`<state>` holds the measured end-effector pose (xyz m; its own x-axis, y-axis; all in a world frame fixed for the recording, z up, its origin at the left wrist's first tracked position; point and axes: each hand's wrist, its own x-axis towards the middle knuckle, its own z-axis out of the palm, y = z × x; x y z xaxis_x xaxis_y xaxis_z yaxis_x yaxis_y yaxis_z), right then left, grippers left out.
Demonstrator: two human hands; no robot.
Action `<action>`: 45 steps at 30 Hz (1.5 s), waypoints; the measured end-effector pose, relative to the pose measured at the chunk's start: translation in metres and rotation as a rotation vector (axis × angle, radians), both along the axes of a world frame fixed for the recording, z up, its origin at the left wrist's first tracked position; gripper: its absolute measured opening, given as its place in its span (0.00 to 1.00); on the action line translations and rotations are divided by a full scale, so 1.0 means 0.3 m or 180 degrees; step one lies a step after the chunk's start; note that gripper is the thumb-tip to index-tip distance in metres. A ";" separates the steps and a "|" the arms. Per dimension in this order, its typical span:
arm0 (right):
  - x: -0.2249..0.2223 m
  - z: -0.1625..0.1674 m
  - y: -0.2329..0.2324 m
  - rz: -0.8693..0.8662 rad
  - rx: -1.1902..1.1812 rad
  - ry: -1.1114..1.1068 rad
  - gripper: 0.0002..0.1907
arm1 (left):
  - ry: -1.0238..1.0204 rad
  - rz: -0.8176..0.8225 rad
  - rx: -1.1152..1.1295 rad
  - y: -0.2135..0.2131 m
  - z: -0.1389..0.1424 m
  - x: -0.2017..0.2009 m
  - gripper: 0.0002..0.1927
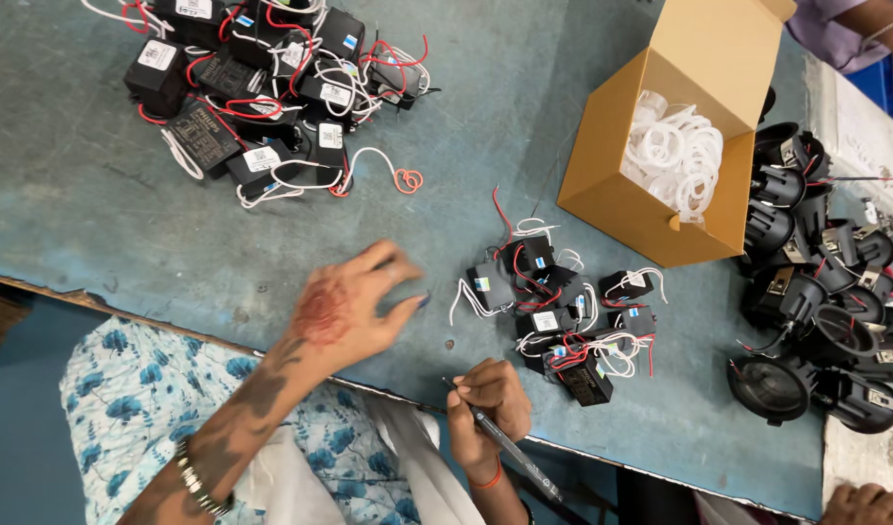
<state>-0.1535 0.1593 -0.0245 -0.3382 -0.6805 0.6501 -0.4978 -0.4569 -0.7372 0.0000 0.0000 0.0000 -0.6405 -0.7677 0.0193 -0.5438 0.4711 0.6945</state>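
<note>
My left hand (354,301) hovers over the blue-grey table (97,194), fingers spread and blurred, holding nothing. It is just left of a small cluster of black driver boxes with red and white wires (558,316). My right hand (485,408) rests at the table's near edge, gripping a dark pen (510,449) that points down and to the right. The nearest black box (584,377) lies just right of that hand.
A larger heap of black boxes with wires (262,87) lies at the far left. An open cardboard box (660,146) holds white plastic rings (672,156). Black lamp housings (821,292) pile up at the right. Another person's arm (855,24) and hand (866,506) show at the right.
</note>
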 end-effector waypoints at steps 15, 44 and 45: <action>0.007 -0.031 0.007 -0.0067 -0.0171 -0.0073 0.07 | 0.1092 0.0027 0.0570 0.049 -0.018 -0.105 0.23; 0.040 0.042 -0.016 0.0063 0.0252 0.0505 0.08 | 0.0841 0.0576 -0.0940 0.197 -0.082 0.124 0.23; 0.045 0.045 -0.017 0.0059 0.0306 0.0567 0.07 | 0.0864 0.0555 -0.0959 0.198 -0.082 0.120 0.24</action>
<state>-0.1402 0.1542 -0.0109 -0.2106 -0.7472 0.6303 -0.6164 -0.3989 -0.6789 0.0360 0.0593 -0.0245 -0.4427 -0.7983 0.4084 -0.4500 0.5918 0.6688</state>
